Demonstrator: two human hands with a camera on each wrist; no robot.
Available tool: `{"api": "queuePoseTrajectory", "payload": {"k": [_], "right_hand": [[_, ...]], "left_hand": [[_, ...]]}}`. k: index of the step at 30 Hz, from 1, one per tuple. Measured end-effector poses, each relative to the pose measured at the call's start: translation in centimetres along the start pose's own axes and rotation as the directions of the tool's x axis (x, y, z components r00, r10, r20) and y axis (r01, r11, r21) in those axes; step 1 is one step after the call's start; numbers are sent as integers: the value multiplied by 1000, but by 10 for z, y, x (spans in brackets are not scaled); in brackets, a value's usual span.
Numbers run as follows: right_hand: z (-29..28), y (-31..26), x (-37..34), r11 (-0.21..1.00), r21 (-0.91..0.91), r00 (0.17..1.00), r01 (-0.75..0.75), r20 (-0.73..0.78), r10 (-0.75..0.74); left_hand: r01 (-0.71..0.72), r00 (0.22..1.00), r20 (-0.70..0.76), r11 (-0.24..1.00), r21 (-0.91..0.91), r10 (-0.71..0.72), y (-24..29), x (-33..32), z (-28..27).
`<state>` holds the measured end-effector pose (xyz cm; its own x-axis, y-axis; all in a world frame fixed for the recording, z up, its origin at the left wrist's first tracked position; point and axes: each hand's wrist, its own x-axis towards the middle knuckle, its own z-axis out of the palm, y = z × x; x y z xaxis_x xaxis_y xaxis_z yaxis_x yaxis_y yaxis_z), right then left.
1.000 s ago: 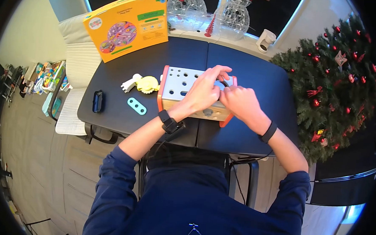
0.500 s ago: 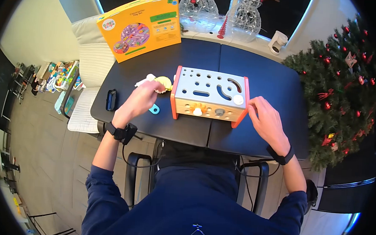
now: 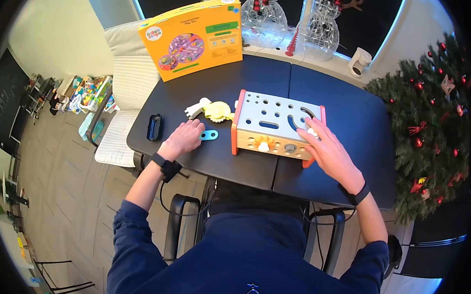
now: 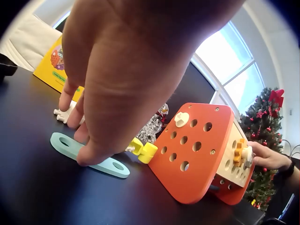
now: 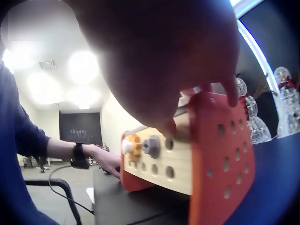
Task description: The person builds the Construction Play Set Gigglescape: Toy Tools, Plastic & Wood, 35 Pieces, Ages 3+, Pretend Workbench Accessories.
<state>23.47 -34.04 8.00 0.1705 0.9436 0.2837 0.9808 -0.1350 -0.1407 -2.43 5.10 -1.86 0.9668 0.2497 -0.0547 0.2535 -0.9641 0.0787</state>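
Observation:
In the head view my left hand (image 3: 182, 138) is at the left end of a teal strip with holes (image 3: 209, 135), which lies flat on the table. The left wrist view shows my thumb on its near edge, fingers bent down behind, pinching it. My right hand (image 3: 328, 149) rests on the right end of a toy workbench (image 3: 269, 105) with a grey top and orange-red ends. Its fingers lie over the top, partly covering a white bolt head (image 3: 312, 132); the thumb is at the front. An orange gear (image 5: 135, 148) and a grey hex nut (image 5: 151, 146) sit on the front panel.
Yellow and white toy pieces (image 3: 216, 112) lie left of the workbench. A black open case (image 3: 154, 127) stands near the table's left edge. Behind is a yellow toy box (image 3: 198, 38). A decorated tree (image 3: 425, 130) stands at the right, a white chair (image 3: 123, 104) at the left.
Both hands were together over the workbench's right end, then parted. My left hand moved left, then down to the teal strip. My right hand came off the workbench and has returned onto its right end.

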Motion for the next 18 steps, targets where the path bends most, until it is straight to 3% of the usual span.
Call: {"api": "queuePoseTrajectory", "payload": {"k": [4,7,9,12,16,18], "right_hand": [[-1,12,0,998,61,999,-29,48,26],[-7,16,2,998,45,995,-42,88,38],[-12,10,5,998,-21,988,-67,136,70],[-11,-3,13,993,-65,990,-100,88,105],[-2,-16,35,989,-137,998,59,30,-56],[5,-27,48,999,-12,999,51,20,-51]], "left_hand": [[55,997,62,981,-184,-44,7,5,-8],[-29,992,-123,914,-404,-23,17,11,-35],[-94,982,-186,900,-425,14,31,11,-65],[-229,953,-279,878,-420,115,62,11,-105],[-388,914,-283,831,-399,291,91,28,-115],[-391,913,-247,867,-307,324,98,35,-117]]}}
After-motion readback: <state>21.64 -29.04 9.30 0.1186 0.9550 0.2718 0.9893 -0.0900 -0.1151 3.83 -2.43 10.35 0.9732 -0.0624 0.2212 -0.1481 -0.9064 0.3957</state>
